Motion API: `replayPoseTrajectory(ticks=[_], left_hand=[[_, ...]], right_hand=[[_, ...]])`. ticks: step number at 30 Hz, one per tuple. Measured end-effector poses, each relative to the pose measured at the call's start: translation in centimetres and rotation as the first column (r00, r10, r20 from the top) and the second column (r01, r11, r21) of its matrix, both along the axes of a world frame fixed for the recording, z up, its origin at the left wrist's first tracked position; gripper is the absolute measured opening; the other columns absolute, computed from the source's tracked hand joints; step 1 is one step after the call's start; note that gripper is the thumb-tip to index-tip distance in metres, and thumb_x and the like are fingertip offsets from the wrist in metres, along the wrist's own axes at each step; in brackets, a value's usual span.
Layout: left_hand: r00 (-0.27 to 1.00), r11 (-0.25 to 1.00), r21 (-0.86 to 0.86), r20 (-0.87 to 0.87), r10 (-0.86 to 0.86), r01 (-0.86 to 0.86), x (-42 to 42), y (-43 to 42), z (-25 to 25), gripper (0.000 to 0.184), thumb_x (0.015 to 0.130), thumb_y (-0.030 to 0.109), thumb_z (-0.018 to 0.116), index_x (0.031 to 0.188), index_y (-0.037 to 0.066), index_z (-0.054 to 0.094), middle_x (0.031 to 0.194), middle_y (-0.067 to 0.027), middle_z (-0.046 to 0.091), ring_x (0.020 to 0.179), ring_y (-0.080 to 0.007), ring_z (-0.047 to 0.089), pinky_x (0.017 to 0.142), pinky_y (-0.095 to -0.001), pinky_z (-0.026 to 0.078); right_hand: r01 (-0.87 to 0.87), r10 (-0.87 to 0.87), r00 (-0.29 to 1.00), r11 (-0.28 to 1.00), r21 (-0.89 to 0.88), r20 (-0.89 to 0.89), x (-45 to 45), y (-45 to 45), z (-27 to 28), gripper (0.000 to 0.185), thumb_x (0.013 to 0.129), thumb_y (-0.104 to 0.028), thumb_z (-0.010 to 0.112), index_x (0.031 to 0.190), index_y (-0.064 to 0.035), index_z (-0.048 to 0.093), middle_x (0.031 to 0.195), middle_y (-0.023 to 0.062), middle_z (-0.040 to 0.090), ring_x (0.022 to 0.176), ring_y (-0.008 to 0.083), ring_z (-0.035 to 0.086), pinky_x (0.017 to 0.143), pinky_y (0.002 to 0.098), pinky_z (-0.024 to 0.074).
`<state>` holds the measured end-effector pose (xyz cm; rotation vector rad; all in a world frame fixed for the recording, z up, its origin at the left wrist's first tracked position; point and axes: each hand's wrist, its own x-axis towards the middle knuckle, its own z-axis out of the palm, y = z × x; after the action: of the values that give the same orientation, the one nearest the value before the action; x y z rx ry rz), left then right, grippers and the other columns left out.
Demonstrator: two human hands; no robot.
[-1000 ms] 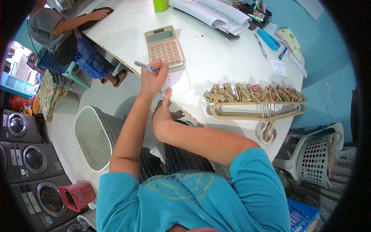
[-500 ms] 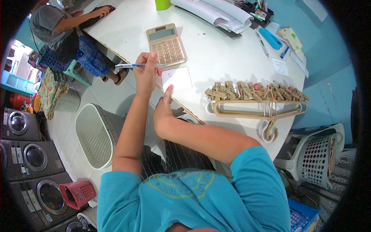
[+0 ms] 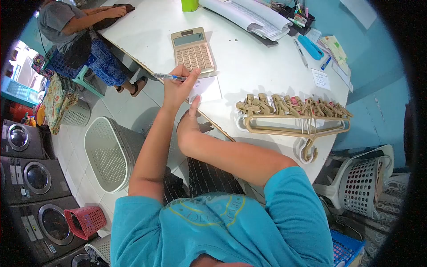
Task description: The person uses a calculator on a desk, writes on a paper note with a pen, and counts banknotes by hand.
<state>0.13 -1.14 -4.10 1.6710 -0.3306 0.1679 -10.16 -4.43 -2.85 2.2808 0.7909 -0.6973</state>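
Note:
My left hand [image 3: 177,90] is closed round a slim pen [image 3: 168,77], whose back end points left. This hand is low over a small white paper [image 3: 210,89] with a little writing at its upper left; the pen's tip is hidden behind my fingers. At the table's near edge, my right hand [image 3: 188,129] has its thumb stretched up onto the paper's lower left, pinning it. Its other fingers are mostly hidden below the edge. A beige calculator [image 3: 194,57] lies just beyond the paper, its display lit by room light and showing a digit at the right.
Tan clip hangers [image 3: 298,125] lie on the white table [image 3: 249,66] at right. Farther back are rolled papers [image 3: 255,20], a blue stapler [image 3: 311,47] and a pen holder [image 3: 302,20]. A person [image 3: 71,33] stands at left, near laundry baskets [image 3: 109,155] and washing machines [image 3: 38,178].
My left hand has moved right and slightly down with the pen, closer over the paper. My right hand stays at the table edge with its thumb on the paper.

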Motion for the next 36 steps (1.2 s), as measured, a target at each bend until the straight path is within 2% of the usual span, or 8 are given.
replayPoseTrajectory(ticks=[2, 6, 9, 11, 15, 20, 36], left_hand=[[0.997, 1.000, 0.006, 0.077, 0.013, -0.014, 0.4, 0.3, -0.7, 0.033, 0.084, 0.007, 0.071, 0.062, 0.007, 0.046, 0.058, 0.0046, 0.046, 0.056, -0.0024, 0.039, 0.047, -0.0219, 0.028], [0.989, 0.999, -0.034, 0.146, -0.025, 0.030, 0.9, 0.7, -1.5, 0.034, 0.088, 0.008, 0.068, 0.063, 0.009, 0.044, 0.058, 0.0064, 0.045, 0.053, -0.0012, 0.041, 0.048, -0.0195, 0.032], [0.984, 1.000, -0.008, 0.177, -0.013, 0.015, 0.5, 0.6, -1.1, 0.035, 0.088, 0.004, 0.065, 0.063, 0.009, 0.041, 0.058, 0.0066, 0.043, 0.055, -0.0013, 0.038, 0.048, -0.0204, 0.030], [0.975, 1.000, -0.002, 0.222, -0.006, 0.007, 0.6, 0.7, -1.0, 0.032, 0.084, 0.000, 0.063, 0.061, 0.006, 0.041, 0.056, 0.0039, 0.042, 0.054, -0.0048, 0.038, 0.047, -0.0244, 0.030], [0.978, 1.000, 0.015, 0.207, -0.011, 0.008, 0.8, 0.9, -0.9, 0.030, 0.082, -0.001, 0.062, 0.061, 0.006, 0.041, 0.056, 0.0028, 0.043, 0.054, -0.0053, 0.039, 0.047, -0.0246, 0.031], [0.979, 0.999, 0.026, 0.199, -0.044, 0.039, 0.9, 0.9, -0.8, 0.027, 0.079, -0.003, 0.060, 0.061, 0.005, 0.042, 0.057, 0.0019, 0.045, 0.055, -0.0057, 0.040, 0.048, -0.0246, 0.033], [0.975, 0.994, 0.105, 0.216, -0.056, 0.034, 1.4, 1.1, -1.4, 0.026, 0.082, -0.001, 0.060, 0.062, 0.006, 0.045, 0.059, 0.0041, 0.046, 0.055, -0.0036, 0.041, 0.049, -0.0227, 0.033]], right_hand=[[0.024, -0.024, 0.998, 1.000, -0.010, 0.049, -0.1, 0.1, -0.4, 0.060, 0.080, -0.038, 0.065, 0.130, -0.0059, 0.059, 0.142, 0.0197, 0.047, 0.134, 0.0440, 0.038, 0.095, 0.0840, 0.0112], [0.029, -0.029, 0.999, 1.000, 0.005, 0.032, -0.1, 0.0, 0.2, 0.060, 0.079, -0.037, 0.066, 0.129, -0.0053, 0.060, 0.141, 0.0203, 0.048, 0.133, 0.0439, 0.039, 0.095, 0.0838, 0.0111], [0.013, -0.013, 1.000, 1.000, 0.013, 0.023, 0.0, 0.0, 0.3, 0.059, 0.079, -0.036, 0.066, 0.129, -0.0052, 0.060, 0.140, 0.0205, 0.048, 0.133, 0.0437, 0.039, 0.096, 0.0838, 0.0109], [0.007, -0.007, 1.000, 1.000, 0.014, -0.005, 0.1, 0.0, 0.3, 0.059, 0.079, -0.036, 0.066, 0.129, -0.0056, 0.060, 0.141, 0.0201, 0.048, 0.133, 0.0438, 0.039, 0.096, 0.0837, 0.0108], [0.003, -0.002, 0.999, 1.000, 0.015, -0.034, 0.2, -0.2, 0.6, 0.058, 0.079, -0.035, 0.066, 0.130, -0.0060, 0.060, 0.141, 0.0199, 0.048, 0.133, 0.0438, 0.039, 0.096, 0.0838, 0.0108], [0.000, 0.000, 1.000, 1.000, -0.023, 0.021, 0.1, 0.0, -0.4, 0.058, 0.081, -0.035, 0.065, 0.130, -0.0059, 0.059, 0.143, 0.0196, 0.046, 0.134, 0.0442, 0.038, 0.095, 0.0846, 0.0114], [-0.006, 0.007, 1.000, 0.999, 0.034, -0.024, -0.1, -0.4, 1.0, 0.056, 0.082, -0.035, 0.064, 0.130, -0.0072, 0.059, 0.142, 0.0202, 0.046, 0.133, 0.0443, 0.039, 0.094, 0.0860, 0.0114]])
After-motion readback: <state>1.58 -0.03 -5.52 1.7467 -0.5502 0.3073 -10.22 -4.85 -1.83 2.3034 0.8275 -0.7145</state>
